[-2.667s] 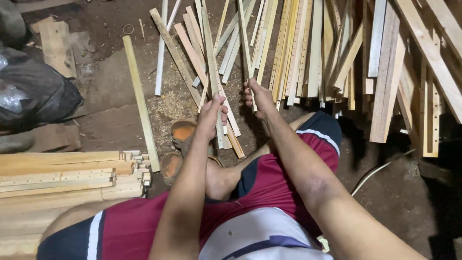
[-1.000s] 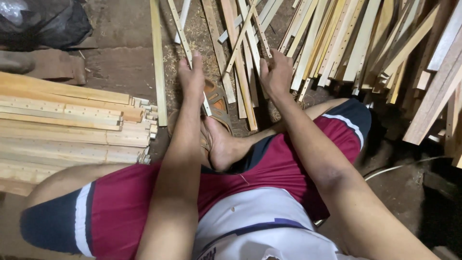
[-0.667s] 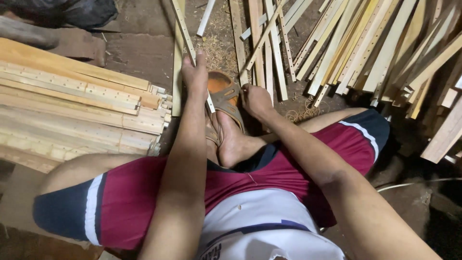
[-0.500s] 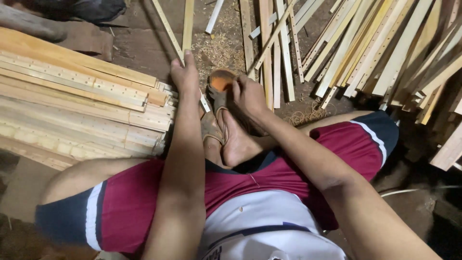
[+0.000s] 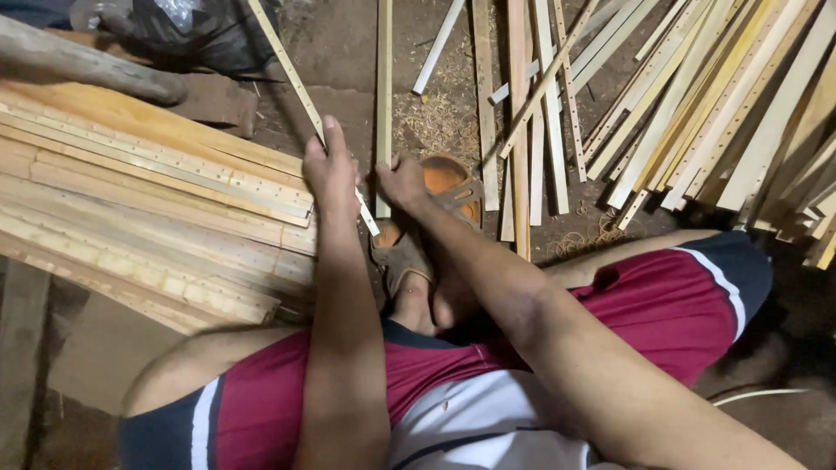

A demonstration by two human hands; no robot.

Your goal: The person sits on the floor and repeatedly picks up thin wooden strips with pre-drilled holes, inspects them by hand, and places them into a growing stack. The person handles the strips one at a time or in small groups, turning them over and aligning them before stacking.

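At frame left lies a neat stack of wooden slats (image 5: 148, 209). The left hand (image 5: 331, 170) is clamped on a thin pale perforated strip (image 5: 300, 87) slanting toward upper left. Just right, the right hand (image 5: 402, 181) grips a straight upright slat (image 5: 384, 78).

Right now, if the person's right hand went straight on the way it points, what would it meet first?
Probably the upright wooden strip that the right hand already touches at its lower end; beyond lies sawdust-strewn floor, though depth is unclear.

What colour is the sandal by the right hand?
Orange sandal, with brown straps, seen in the head view beside the right hand.
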